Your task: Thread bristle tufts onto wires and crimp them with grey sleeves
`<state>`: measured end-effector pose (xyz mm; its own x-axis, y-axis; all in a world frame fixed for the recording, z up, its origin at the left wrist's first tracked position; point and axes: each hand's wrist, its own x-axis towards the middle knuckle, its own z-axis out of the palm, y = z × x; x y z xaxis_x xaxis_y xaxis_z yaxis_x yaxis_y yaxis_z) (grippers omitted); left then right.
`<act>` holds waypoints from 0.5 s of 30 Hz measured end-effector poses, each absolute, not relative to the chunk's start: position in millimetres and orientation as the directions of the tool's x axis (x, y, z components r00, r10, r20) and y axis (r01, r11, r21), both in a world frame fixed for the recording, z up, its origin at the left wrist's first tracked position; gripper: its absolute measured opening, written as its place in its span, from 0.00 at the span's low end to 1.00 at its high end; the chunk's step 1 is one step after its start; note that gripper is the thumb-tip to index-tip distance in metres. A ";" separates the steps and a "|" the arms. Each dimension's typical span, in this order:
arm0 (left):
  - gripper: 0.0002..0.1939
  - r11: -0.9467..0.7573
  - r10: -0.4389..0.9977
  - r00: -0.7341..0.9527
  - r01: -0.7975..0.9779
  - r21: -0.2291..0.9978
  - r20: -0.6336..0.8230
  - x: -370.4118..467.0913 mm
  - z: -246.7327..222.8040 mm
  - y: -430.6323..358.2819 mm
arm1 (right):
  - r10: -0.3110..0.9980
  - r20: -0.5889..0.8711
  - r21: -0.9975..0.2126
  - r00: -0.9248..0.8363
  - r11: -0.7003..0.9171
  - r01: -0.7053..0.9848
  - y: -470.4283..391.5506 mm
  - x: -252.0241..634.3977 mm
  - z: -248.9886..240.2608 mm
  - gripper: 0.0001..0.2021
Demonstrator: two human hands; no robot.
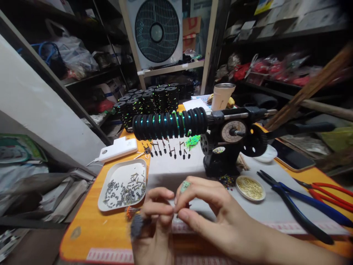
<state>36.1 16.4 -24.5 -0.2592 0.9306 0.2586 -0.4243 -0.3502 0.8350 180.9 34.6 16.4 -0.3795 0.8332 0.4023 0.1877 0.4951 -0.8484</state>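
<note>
My left hand [157,217] and my right hand [223,209] meet fingertip to fingertip near the front of the table. Both are closed in a pinch, and a tiny dark piece seems to lie between them, too small to name. Green tape [185,186] wraps a finger of the right hand, and a grey wrap [136,225] sits on the left. Just beyond them stands a hand-cranked winding machine [222,162] bearing a row of black spools [169,123] wound with teal and green line. Small dark pieces [168,149] hang below the spools.
Left of the hands is a white tray [103,201] of small metal parts. To the right lie a dish of gold bits [250,187], blue-handled pliers [292,200], red-handled pliers [328,191] and a phone [292,154]. Behind are a cup [223,96] and stacked black spools [149,101].
</note>
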 end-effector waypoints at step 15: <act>0.11 -0.168 0.984 -0.060 -0.002 0.986 0.168 4.8 -2.5 1.8 | 0.361 0.792 -0.119 -0.492 0.882 0.456 27.2 202.1 64.6 0.08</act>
<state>4.8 1.8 -2.5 -0.0601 0.9840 0.1680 -0.0018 -0.1684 0.9857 202.1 27.2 64.6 -0.4917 0.3614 0.7922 0.4562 0.8819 -0.1191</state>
